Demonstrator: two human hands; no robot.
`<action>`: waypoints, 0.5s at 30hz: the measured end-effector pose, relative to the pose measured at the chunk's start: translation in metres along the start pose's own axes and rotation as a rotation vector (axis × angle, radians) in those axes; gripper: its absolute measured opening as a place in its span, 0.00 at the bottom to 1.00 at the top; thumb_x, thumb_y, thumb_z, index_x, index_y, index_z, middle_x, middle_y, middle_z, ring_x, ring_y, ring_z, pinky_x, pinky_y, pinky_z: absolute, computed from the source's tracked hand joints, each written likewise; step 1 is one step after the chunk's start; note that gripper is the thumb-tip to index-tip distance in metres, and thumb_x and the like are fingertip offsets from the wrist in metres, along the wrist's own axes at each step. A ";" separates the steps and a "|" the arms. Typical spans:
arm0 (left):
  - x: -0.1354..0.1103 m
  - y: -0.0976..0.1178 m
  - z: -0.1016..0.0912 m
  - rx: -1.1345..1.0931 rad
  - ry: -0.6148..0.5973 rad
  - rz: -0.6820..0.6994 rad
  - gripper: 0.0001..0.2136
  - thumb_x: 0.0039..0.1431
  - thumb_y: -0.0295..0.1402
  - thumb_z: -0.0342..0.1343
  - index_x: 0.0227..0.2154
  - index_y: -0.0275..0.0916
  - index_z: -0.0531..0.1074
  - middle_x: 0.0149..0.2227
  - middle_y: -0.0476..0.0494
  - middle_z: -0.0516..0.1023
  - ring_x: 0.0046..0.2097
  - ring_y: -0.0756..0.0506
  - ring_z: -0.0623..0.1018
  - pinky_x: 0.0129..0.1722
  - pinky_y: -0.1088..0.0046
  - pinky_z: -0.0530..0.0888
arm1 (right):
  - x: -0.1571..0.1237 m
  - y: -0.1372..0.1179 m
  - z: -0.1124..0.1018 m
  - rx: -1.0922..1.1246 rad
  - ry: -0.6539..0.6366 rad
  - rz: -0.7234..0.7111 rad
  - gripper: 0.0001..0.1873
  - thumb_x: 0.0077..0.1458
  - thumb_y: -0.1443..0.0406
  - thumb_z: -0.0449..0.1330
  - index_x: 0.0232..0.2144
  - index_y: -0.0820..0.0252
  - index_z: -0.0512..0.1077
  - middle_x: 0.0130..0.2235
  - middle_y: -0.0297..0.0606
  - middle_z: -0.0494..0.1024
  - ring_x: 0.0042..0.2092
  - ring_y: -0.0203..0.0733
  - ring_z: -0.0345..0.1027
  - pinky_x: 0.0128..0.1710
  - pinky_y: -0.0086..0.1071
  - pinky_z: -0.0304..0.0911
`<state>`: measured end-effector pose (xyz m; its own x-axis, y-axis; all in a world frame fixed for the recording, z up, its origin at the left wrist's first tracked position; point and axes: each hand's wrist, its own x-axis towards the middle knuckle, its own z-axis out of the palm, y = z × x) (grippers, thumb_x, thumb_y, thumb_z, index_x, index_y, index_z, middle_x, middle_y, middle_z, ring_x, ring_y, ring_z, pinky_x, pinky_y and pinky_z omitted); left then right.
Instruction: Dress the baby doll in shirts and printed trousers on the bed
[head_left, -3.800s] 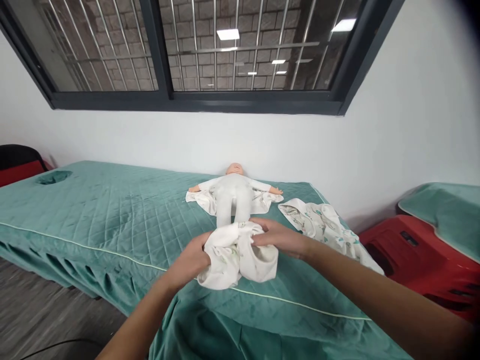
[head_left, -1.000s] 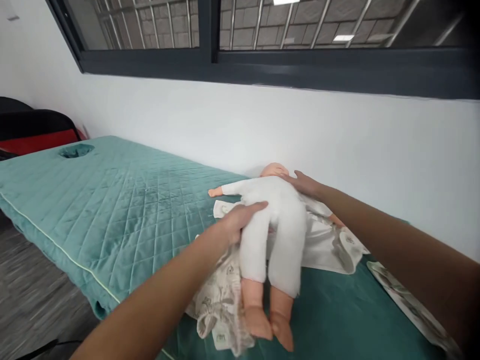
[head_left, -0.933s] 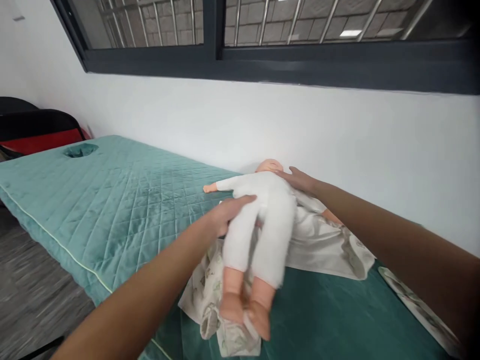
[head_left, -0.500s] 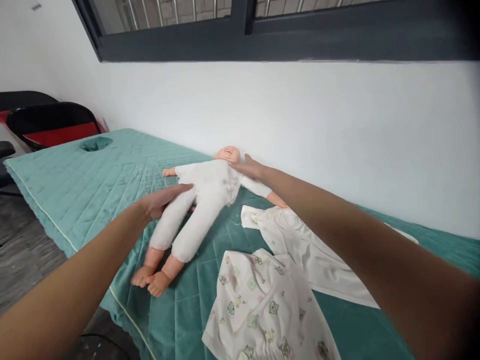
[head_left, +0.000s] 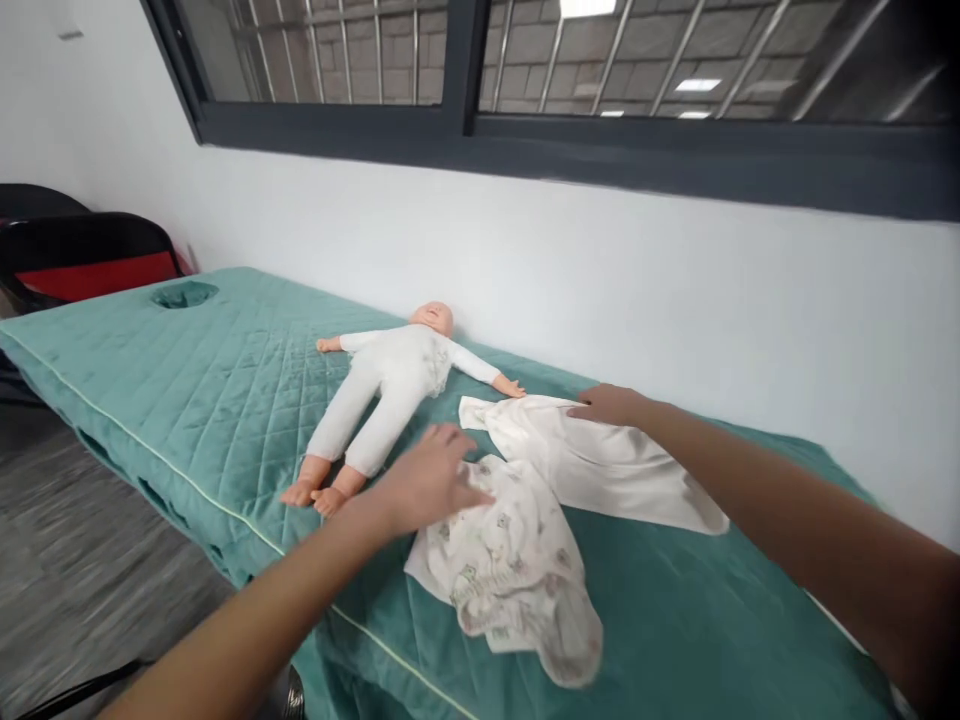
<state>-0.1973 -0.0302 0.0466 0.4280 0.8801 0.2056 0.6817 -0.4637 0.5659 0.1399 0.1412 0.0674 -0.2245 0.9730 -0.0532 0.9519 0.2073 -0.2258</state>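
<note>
As seen from the head camera, the left hand [head_left: 427, 480] was laid flat, fingers spread and nothing gripped, on the near edge of the printed baby garment [head_left: 510, 570]. That garment lay crumpled on the teal quilted cover [head_left: 187, 390], close to its front edge. The right hand [head_left: 611, 403] was rested palm-down and unclenched on the far edge of the plain white garment [head_left: 607, 470], spread just beside the baby doll [head_left: 390, 385]. Both garments were judged light, soft and limp, best pinched at a hem or shoulder seam. The print was blurred, the undersides of both hands were hidden, and the cover's right end was cut off.
</note>
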 end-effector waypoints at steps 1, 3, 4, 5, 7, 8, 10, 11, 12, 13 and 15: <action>-0.001 0.010 0.015 0.034 -0.075 -0.001 0.27 0.47 0.52 0.61 0.47 0.43 0.71 0.52 0.37 0.71 0.55 0.34 0.69 0.53 0.59 0.70 | -0.013 0.002 -0.007 -0.047 -0.010 0.005 0.21 0.45 0.46 0.63 0.22 0.57 0.73 0.33 0.48 0.79 0.40 0.55 0.71 0.40 0.43 0.61; -0.001 0.026 0.041 0.092 -0.155 -0.069 0.32 0.41 0.52 0.65 0.49 0.41 0.70 0.54 0.35 0.68 0.57 0.32 0.67 0.54 0.54 0.68 | -0.035 -0.002 -0.019 -0.137 -0.037 0.011 0.17 0.49 0.49 0.62 0.24 0.56 0.74 0.36 0.47 0.79 0.43 0.57 0.71 0.42 0.46 0.61; -0.001 0.032 0.049 0.112 -0.172 -0.104 0.31 0.43 0.49 0.65 0.48 0.39 0.70 0.53 0.35 0.68 0.57 0.32 0.66 0.54 0.52 0.68 | -0.046 -0.007 -0.024 -0.168 -0.033 0.002 0.15 0.50 0.51 0.61 0.26 0.56 0.74 0.37 0.47 0.79 0.44 0.58 0.71 0.42 0.47 0.61; -0.001 0.038 0.055 0.123 -0.178 -0.115 0.26 0.46 0.46 0.63 0.47 0.39 0.70 0.52 0.35 0.68 0.56 0.32 0.67 0.53 0.52 0.68 | -0.056 -0.013 -0.029 -0.189 -0.028 -0.015 0.14 0.52 0.51 0.60 0.28 0.55 0.74 0.37 0.47 0.79 0.44 0.58 0.71 0.43 0.47 0.60; -0.003 0.054 0.060 0.134 -0.143 -0.048 0.15 0.51 0.37 0.60 0.42 0.39 0.72 0.52 0.36 0.69 0.57 0.35 0.66 0.54 0.54 0.68 | -0.081 -0.029 -0.036 -0.206 -0.012 -0.060 0.14 0.57 0.52 0.56 0.33 0.53 0.75 0.39 0.46 0.79 0.45 0.57 0.70 0.43 0.45 0.60; -0.005 0.063 0.059 0.140 -0.097 0.020 0.11 0.52 0.33 0.58 0.40 0.39 0.73 0.54 0.37 0.68 0.58 0.35 0.65 0.55 0.55 0.67 | -0.095 -0.038 -0.040 -0.203 -0.005 -0.093 0.15 0.59 0.51 0.53 0.35 0.51 0.75 0.40 0.44 0.79 0.45 0.55 0.70 0.43 0.44 0.60; -0.008 0.085 0.055 0.169 0.052 0.149 0.09 0.52 0.29 0.57 0.38 0.40 0.73 0.62 0.37 0.61 0.63 0.35 0.60 0.59 0.54 0.64 | -0.126 -0.057 -0.046 -0.170 0.002 -0.206 0.17 0.61 0.50 0.50 0.38 0.48 0.75 0.42 0.40 0.79 0.45 0.52 0.70 0.43 0.40 0.59; -0.009 0.096 0.052 0.194 0.129 0.201 0.10 0.51 0.28 0.57 0.39 0.41 0.74 0.65 0.38 0.56 0.65 0.35 0.56 0.61 0.53 0.62 | -0.144 -0.066 -0.050 -0.135 -0.004 -0.319 0.18 0.62 0.50 0.49 0.39 0.47 0.75 0.43 0.38 0.79 0.45 0.51 0.70 0.42 0.39 0.59; -0.011 0.108 0.049 0.224 0.190 0.245 0.11 0.51 0.27 0.57 0.39 0.41 0.73 0.67 0.39 0.52 0.66 0.34 0.53 0.63 0.52 0.59 | -0.162 -0.075 -0.055 -0.098 -0.010 -0.427 0.19 0.63 0.50 0.48 0.41 0.47 0.75 0.43 0.38 0.79 0.44 0.50 0.70 0.41 0.38 0.58; -0.012 0.118 0.046 0.259 0.229 0.286 0.12 0.51 0.26 0.57 0.40 0.41 0.73 0.67 0.39 0.52 0.67 0.34 0.52 0.64 0.50 0.57 | -0.180 -0.082 -0.060 -0.068 -0.017 -0.515 0.19 0.63 0.50 0.47 0.42 0.48 0.75 0.42 0.37 0.79 0.44 0.49 0.70 0.41 0.37 0.58; -0.016 0.135 0.041 0.334 0.254 0.359 0.14 0.51 0.24 0.55 0.42 0.42 0.72 0.63 0.39 0.61 0.65 0.35 0.58 0.65 0.49 0.53 | -0.215 -0.090 -0.072 -0.030 -0.034 -0.596 0.21 0.64 0.50 0.47 0.43 0.49 0.75 0.41 0.37 0.78 0.42 0.47 0.70 0.40 0.36 0.58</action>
<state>-0.0877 -0.1113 0.0871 0.5394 0.6386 0.5488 0.6885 -0.7097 0.1492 0.1180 -0.0796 0.1694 -0.7282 0.6841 0.0430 0.6648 0.7201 -0.1987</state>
